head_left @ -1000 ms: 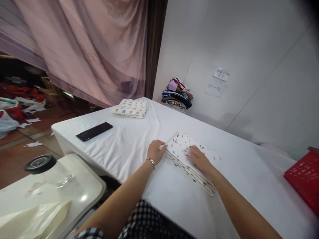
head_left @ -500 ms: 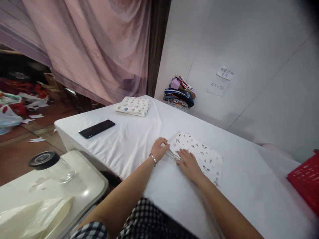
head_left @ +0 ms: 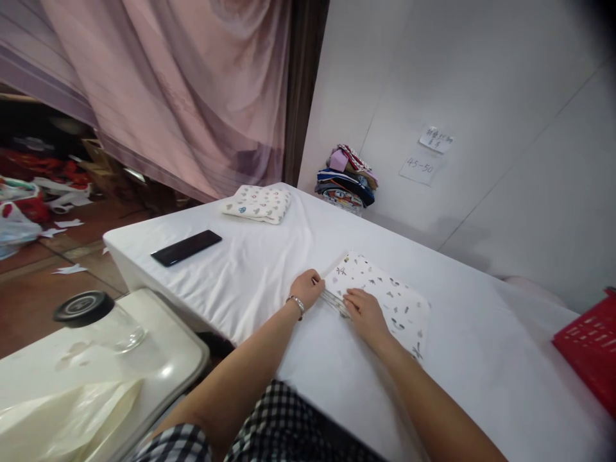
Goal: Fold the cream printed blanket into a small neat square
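A white cloth with small printed motifs [head_left: 385,292] lies folded in several layers on the white-covered table [head_left: 462,385]. My left hand [head_left: 308,290] is closed at its left corner, thumb and fingers pinching the layered edge. A bracelet circles that wrist. On the cloth's near edge, my right hand [head_left: 366,316] has its fingers drawn together and bent over the layers, the thumb side low at the edge. Farther back on the table lies another folded printed cloth [head_left: 260,204], apart from both hands.
A black phone [head_left: 187,248] rests near the table's left edge. Folded fabrics [head_left: 346,178] are stacked by the wall. At right stands a red basket [head_left: 587,346]. A lidded glass jar [head_left: 108,321] and a pale plastic bag [head_left: 72,414] occupy the cream side table [head_left: 163,327].
My right hand's fingers, spread flatter on the cloth before, are now closer together and more bent at its near edge. My left hand has shifted slightly left and down.
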`<state>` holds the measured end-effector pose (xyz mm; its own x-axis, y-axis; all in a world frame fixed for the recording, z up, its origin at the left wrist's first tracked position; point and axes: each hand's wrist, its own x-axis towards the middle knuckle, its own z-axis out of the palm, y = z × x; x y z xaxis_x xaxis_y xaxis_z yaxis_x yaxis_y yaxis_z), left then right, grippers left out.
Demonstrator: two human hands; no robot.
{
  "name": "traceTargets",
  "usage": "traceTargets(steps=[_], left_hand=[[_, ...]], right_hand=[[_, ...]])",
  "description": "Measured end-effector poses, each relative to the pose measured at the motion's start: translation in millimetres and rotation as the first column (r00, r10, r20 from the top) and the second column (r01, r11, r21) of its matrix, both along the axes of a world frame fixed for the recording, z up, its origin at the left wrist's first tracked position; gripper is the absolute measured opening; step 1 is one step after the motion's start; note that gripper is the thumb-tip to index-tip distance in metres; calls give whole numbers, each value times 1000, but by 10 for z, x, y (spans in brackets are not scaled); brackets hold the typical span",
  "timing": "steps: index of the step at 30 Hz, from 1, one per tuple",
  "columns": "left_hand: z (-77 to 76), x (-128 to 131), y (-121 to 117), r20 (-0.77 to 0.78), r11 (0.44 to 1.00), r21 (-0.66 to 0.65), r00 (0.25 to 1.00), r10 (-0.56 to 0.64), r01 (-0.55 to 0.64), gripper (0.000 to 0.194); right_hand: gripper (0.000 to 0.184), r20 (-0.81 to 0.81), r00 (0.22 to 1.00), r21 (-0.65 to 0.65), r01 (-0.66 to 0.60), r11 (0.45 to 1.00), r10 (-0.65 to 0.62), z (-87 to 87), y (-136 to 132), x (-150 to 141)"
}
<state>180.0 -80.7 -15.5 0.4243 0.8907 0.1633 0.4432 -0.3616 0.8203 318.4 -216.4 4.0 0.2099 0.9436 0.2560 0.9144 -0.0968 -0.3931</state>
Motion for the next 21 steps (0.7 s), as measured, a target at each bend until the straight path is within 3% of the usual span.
traceTargets(steps=[5,11,16,21], left_hand=[[27,-47,-2,33,999,-3,998,-48,48,15],[71,-120,17,16,973,-50,974,-226,226,47],[34,-86,20,35,973,-18,972,-231,232,35],[-35,-47,30,106,976,-47,972,-208,214,33]], right_hand=[[29,30,999,72,8,997,-10,17,25,-59],[27,74,996,43,-54,998,51,72,-3,-112],[28,195,981,13,-17,1000,14,69,71,-150],[26,208,978,54,-18,998,7,63,132,-204]])
